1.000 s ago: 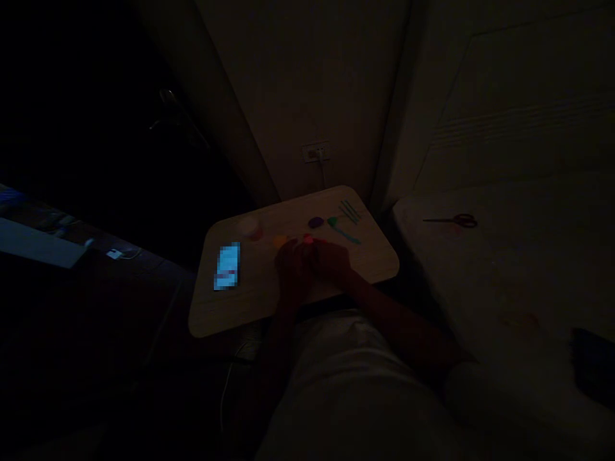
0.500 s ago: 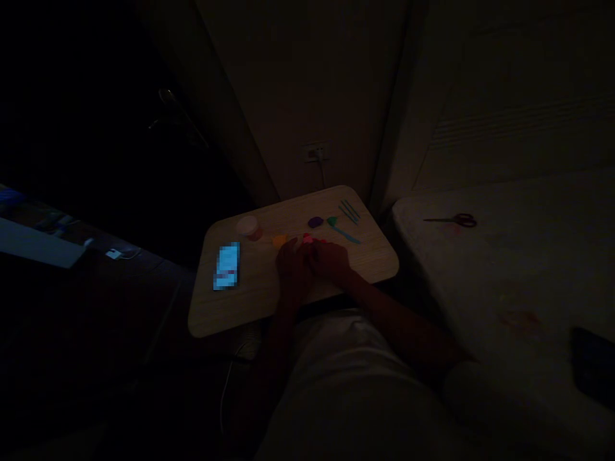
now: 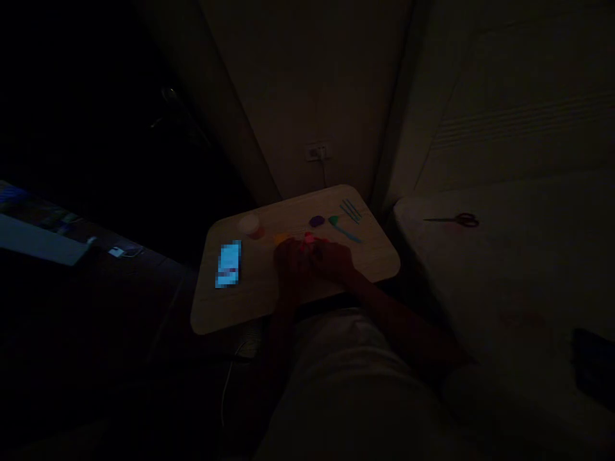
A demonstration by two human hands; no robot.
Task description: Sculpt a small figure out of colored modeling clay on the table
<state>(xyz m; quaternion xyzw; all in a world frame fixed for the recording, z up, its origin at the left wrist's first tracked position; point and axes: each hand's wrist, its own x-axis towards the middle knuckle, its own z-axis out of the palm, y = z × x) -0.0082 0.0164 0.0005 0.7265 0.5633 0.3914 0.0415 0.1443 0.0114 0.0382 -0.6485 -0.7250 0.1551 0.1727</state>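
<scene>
"Both left hand point(image 3: 288, 257) and right hand point(image 3: 335, 259) are over the bench point(image 3: 254, 282). Where's the pink clay lump point(image 3: 309, 239)?"

"Between them, about midway from far edge to near edge."

"Is either grip pinching it?"

"Too dark to tell. An orange clay lump point(image 3: 279, 239) shows just past the left hand."

Left hand point(image 3: 288, 258) and right hand point(image 3: 334, 259) too dark for us to read finger positions. Pink lump point(image 3: 310, 239) partly hidden between them; we cannot tell its shape. Orange lump point(image 3: 280, 239) partly behind left hand. Phone screen point(image 3: 228, 264) pixelated, unreadable to us. Dark object point(image 3: 596, 366) cut off by right edge.
</scene>
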